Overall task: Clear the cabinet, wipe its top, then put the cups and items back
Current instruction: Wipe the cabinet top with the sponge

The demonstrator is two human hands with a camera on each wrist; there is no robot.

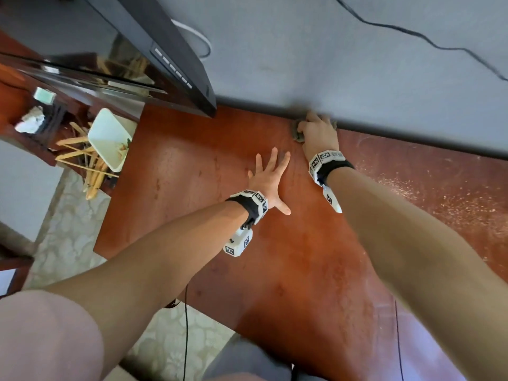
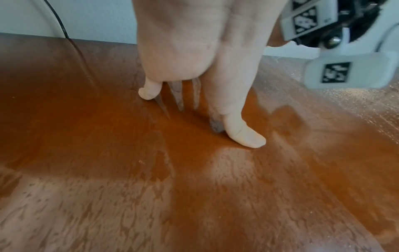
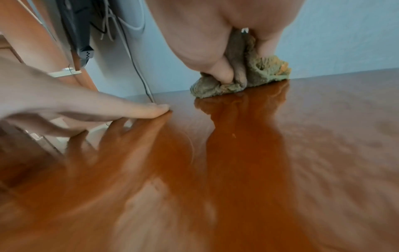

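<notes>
The reddish-brown cabinet top [image 1: 247, 257] fills the middle of the head view, glossy and streaked with damp. My right hand [image 1: 319, 130] grips a bunched grey-green cloth [image 3: 257, 75] and presses it on the top at the back edge, against the wall. The cloth [image 1: 298, 133] shows only as a dark lump under the fingers in the head view. My left hand [image 1: 270, 174] lies flat on the top with fingers spread, just left of the right wrist. Its fingertips [image 2: 246, 136] touch the wood. No cups are in view.
A black flat screen [image 1: 154, 59] leans over the back left corner. To the left, lower down, sit a white container [image 1: 110, 138] and pale wooden sticks [image 1: 82, 160]. Dusty specks [image 1: 439, 196] cover the right part of the top. Cables run along the grey wall [image 1: 357, 50].
</notes>
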